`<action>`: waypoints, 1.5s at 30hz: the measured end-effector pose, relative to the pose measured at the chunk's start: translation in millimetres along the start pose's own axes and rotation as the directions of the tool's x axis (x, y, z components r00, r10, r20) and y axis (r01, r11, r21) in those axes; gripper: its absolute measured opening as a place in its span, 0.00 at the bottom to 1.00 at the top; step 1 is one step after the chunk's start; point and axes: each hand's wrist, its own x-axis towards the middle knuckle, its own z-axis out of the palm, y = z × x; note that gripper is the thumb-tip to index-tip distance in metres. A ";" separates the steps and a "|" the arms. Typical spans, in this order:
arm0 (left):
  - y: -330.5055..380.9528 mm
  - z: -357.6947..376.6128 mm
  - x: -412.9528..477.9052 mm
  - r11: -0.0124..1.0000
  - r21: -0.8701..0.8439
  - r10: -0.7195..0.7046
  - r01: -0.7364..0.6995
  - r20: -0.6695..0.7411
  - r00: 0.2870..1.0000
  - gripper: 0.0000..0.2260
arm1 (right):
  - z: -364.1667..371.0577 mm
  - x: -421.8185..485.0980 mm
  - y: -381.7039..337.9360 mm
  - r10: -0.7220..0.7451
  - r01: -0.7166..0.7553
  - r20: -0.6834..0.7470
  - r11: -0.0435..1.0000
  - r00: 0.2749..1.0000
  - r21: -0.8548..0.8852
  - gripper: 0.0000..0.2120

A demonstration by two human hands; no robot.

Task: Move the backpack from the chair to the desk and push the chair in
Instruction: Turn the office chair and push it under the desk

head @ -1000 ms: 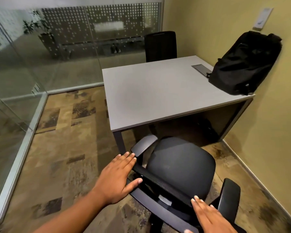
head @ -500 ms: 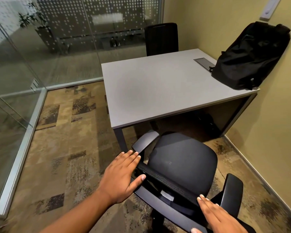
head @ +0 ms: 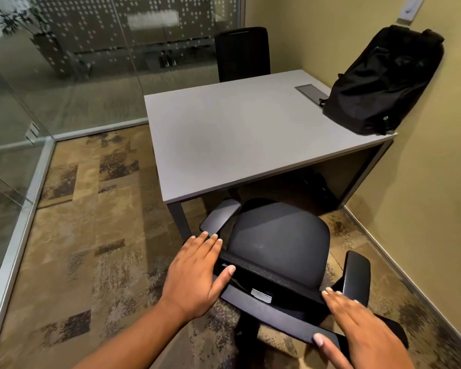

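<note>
Backpack: black, soft fabric, bulky and slumped, zip pulls visible at the lower edge; it sits on the far-right corner of the desk, leaning back against the yellow wall, just beside a flush grey cable hatch in the desktop. Desk: light grey square top, dark legs, right side against the wall. Chair: black office type, padded seat, mesh backrest with a grey frame bar across the near side, two armrests; it stands at the near edge of the desk, seat front just under the desktop lip, most of the seat out in the open. Left hand: flat, fingers spread, palm pressed on the left end of the backrest top, thumb hooked over the edge. Right hand: flat and open, fingers laid over the backrest frame at the right, thumb on the bar; neither hand is closed into a real grasp. Counts: one backpack, one desk, two hands, two chairs, the second chair black and at the desk's far side. Patterned brown carpet, glass partition left and far.
</note>
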 end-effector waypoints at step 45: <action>241.0 45.9 -30.4 0.879 -0.018 -0.477 0.477 -0.083 0.875 0.33 | -32.0 28.2 224.2 -0.260 0.248 -0.108 0.962 0.960 -0.115 0.35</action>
